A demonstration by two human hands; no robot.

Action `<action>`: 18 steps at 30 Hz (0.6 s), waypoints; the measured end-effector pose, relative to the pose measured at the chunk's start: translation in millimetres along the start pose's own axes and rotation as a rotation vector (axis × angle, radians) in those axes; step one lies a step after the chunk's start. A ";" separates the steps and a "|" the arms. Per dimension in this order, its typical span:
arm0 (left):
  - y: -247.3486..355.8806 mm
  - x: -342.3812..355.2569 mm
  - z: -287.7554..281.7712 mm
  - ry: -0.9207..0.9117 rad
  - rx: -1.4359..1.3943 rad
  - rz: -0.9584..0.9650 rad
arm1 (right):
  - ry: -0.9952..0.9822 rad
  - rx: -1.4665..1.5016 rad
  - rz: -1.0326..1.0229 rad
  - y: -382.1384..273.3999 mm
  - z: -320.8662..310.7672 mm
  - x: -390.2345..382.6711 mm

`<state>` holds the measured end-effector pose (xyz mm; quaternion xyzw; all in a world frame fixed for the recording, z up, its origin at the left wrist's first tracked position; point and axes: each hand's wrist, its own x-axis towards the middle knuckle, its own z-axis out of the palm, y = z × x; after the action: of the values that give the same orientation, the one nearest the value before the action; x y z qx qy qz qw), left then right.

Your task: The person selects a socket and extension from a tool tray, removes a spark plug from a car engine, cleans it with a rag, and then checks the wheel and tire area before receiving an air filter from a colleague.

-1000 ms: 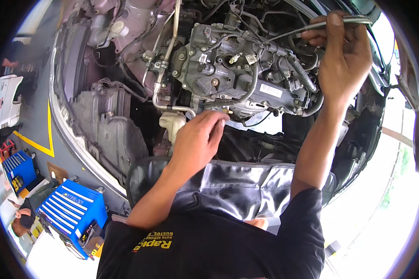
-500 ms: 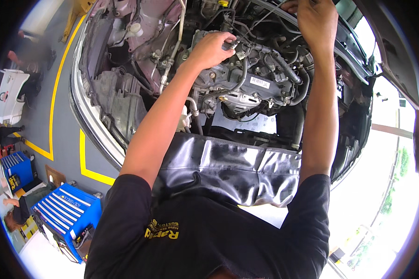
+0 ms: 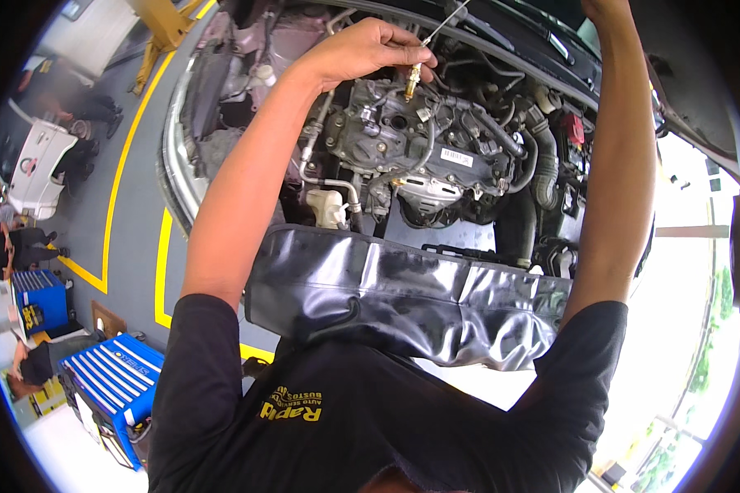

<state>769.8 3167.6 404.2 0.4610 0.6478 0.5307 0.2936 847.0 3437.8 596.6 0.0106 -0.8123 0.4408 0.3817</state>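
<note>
I lean over an open car engine bay. My left hand (image 3: 362,53) is raised over the top of the grey engine (image 3: 419,152). Its fingers pinch a thin metal rod (image 3: 444,21) with a small brass-coloured end (image 3: 412,80) that hangs just above the engine. The rod slants up to the right and leaves the picture. My right arm reaches up along the right side. Only the wrist of my right hand (image 3: 607,8) shows at the top edge; its fingers are cut off. A glossy black cover (image 3: 403,296) drapes over the car's front edge against my chest.
Black hoses (image 3: 543,164) and a white reservoir (image 3: 327,207) crowd around the engine. A blue tool cart (image 3: 107,378) stands at lower left on grey floor with yellow lines (image 3: 164,263). Other people (image 3: 16,246) and a white vehicle (image 3: 33,164) are at far left.
My left hand has risen from the engine's front side to above its top and now pinches the rod. My right hand has gone higher, out past the top edge.
</note>
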 end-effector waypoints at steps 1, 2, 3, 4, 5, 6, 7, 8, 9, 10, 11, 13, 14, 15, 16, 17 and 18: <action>25.6 -14.4 0.1 0.009 -0.019 -0.026 | 0.002 0.014 0.015 -14.9 -2.5 5.2; 48.8 -30.1 2.1 0.020 -0.039 -0.052 | 0.003 0.030 0.030 -27.1 -7.4 12.2; 66.6 -45.4 3.8 0.059 -0.041 -0.042 | 0.000 0.052 0.042 -39.3 -8.5 19.2; 80.3 -61.9 5.3 0.093 -0.043 -0.011 | -0.018 0.083 0.017 -50.8 -7.0 23.9; 95.7 -79.2 3.6 0.110 -0.032 0.003 | -0.037 0.115 -0.008 -62.1 -4.1 27.8; 110.2 -96.7 3.0 0.122 -0.025 0.012 | -0.056 0.144 -0.025 -73.1 2.6 28.8; 120.5 -115.9 2.0 0.148 -0.015 0.032 | -0.066 0.146 -0.040 -92.2 10.5 24.0; 130.3 -135.3 0.2 0.173 -0.004 0.051 | -0.086 0.185 -0.054 -107.3 19.4 23.8; 138.3 -154.3 -1.2 0.197 0.005 0.071 | -0.107 0.221 -0.067 -119.5 27.8 24.1; 146.5 -175.5 -2.9 0.219 -0.007 0.078 | -0.134 0.259 -0.082 -136.2 39.2 23.6; 154.6 -197.0 -5.1 0.241 -0.018 0.086 | -0.141 0.295 -0.098 -154.0 51.0 23.0; 172.6 -245.8 -2.7 0.313 0.011 0.106 | -0.170 0.318 -0.143 -182.5 73.6 17.6; 177.8 -270.7 -5.3 0.340 0.058 0.122 | -0.187 0.319 -0.175 -196.4 87.8 15.4; 184.4 -303.0 -6.4 0.390 0.037 0.103 | -0.208 0.323 -0.207 -211.2 108.9 11.4; 189.8 -333.8 -4.3 0.434 0.009 0.088 | -0.223 0.312 -0.244 -225.5 129.3 8.4; 194.4 -366.7 -3.6 0.475 -0.067 0.101 | -0.240 0.290 -0.293 -240.5 153.9 4.5; 195.4 -405.5 -5.3 0.533 -0.056 0.076 | -0.263 0.259 -0.351 -257.3 187.0 0.2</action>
<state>984.3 2799.1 548.7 0.3208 0.6696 0.6616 0.1053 823.7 3145.2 719.0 0.2578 -0.7774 0.4632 0.3387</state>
